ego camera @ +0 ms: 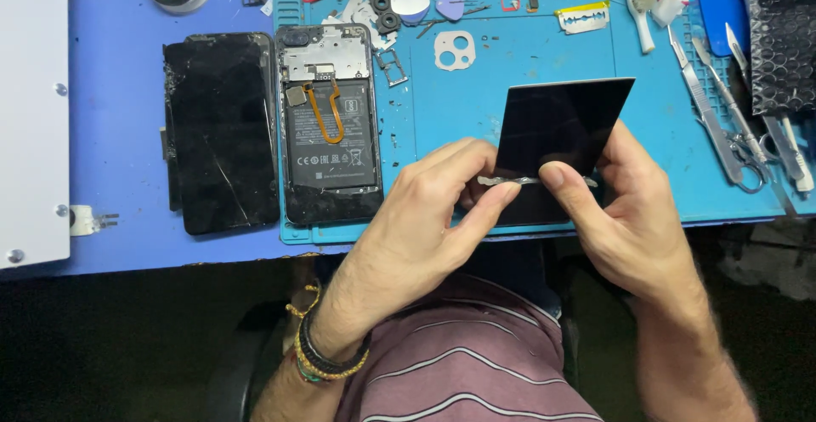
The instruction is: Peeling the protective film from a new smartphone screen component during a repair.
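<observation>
A thin metal blade (510, 181) was pinched by the left hand (425, 218) against a black glass panel (557, 146), which was held at its lower edge by the right hand (633, 218) above the blue work mat (510, 56); at far left a cracked screen (223, 133) lay beside an opened phone (330, 124).

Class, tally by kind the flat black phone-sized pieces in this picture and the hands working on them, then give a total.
Black panels held in the hands: 1
Cracked screens lying on the desk: 1
Opened phones with battery showing: 1
Hands: 2, left hand and right hand
Total: 5
</observation>
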